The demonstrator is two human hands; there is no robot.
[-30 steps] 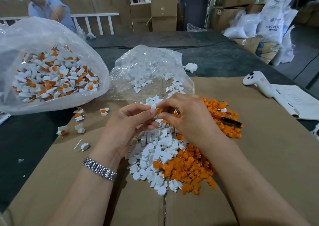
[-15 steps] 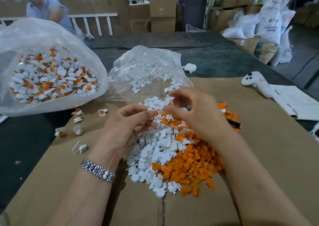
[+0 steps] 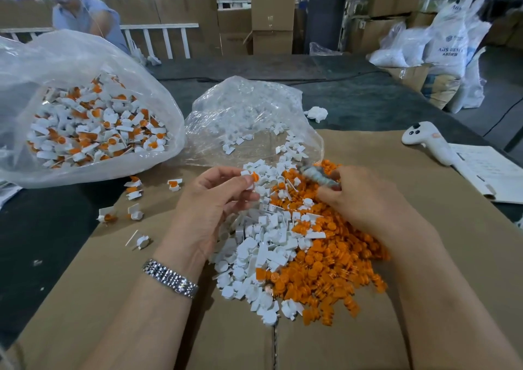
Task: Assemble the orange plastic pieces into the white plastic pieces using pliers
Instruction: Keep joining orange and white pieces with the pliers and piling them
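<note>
Above the mixed pile on the counter, the left hand pinched a white piece with an orange piece started, while the right hand gripped blurred pliers; squeezing squarely would likely seat it.

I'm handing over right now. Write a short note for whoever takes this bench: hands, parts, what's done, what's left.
Left hand: pinches a white piece with an orange piece seated in it, not yet squeezed.
Right hand: grips the pliers, blurred, over the pile.
Loose white pieces and orange pieces are heaped on the cardboard.
Done: many assembled pieces in the big bag; a few beside it.
Left: squeeze the held pair, then work through the heap.
</note>
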